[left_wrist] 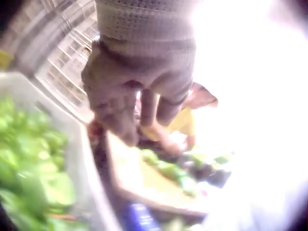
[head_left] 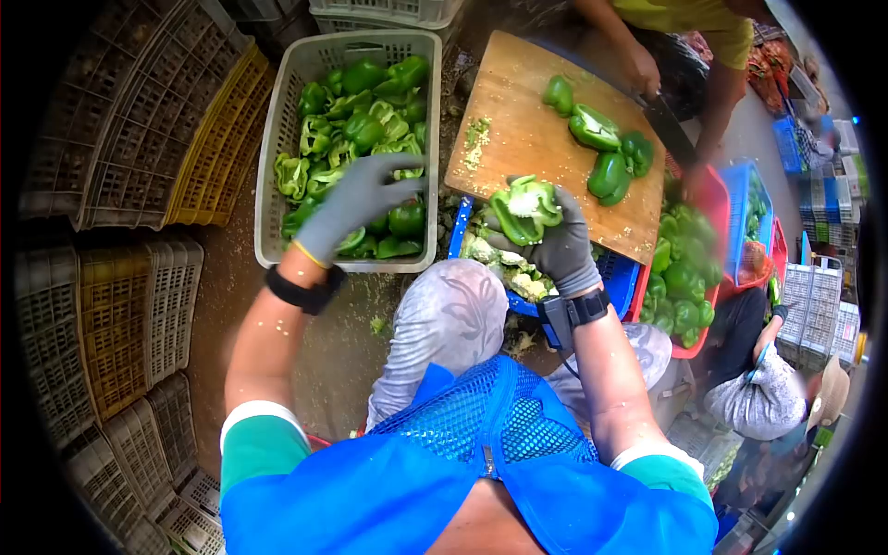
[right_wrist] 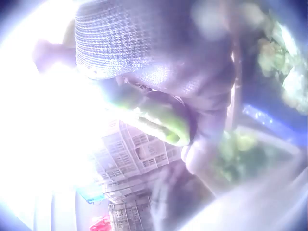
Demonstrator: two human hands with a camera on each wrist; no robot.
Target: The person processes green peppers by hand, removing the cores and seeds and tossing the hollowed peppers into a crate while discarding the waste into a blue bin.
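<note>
In the head view my gloved left hand (head_left: 356, 203) is over the near side of a light grey crate (head_left: 269, 199) filled with cut green bell peppers (head_left: 363, 131). Its fingers are spread and loosely bent, holding nothing. My gloved right hand (head_left: 569, 242) grips a halved green bell pepper (head_left: 524, 209), its pale inside showing, above a blue tub (head_left: 455, 231) with pepper cores and scraps (head_left: 518, 274). In the right wrist view the pepper piece (right_wrist: 166, 127) lies against the glove. Glare washes out much of both wrist views.
A wooden cutting board (head_left: 504, 102) lies across the tub, bearing several green peppers (head_left: 609, 178). Opposite, a person in yellow (head_left: 726, 42) holds a large knife (head_left: 668, 131). A red crate (head_left: 686, 350) of peppers stands at right. Stacked crates (head_left: 139, 120) line the left.
</note>
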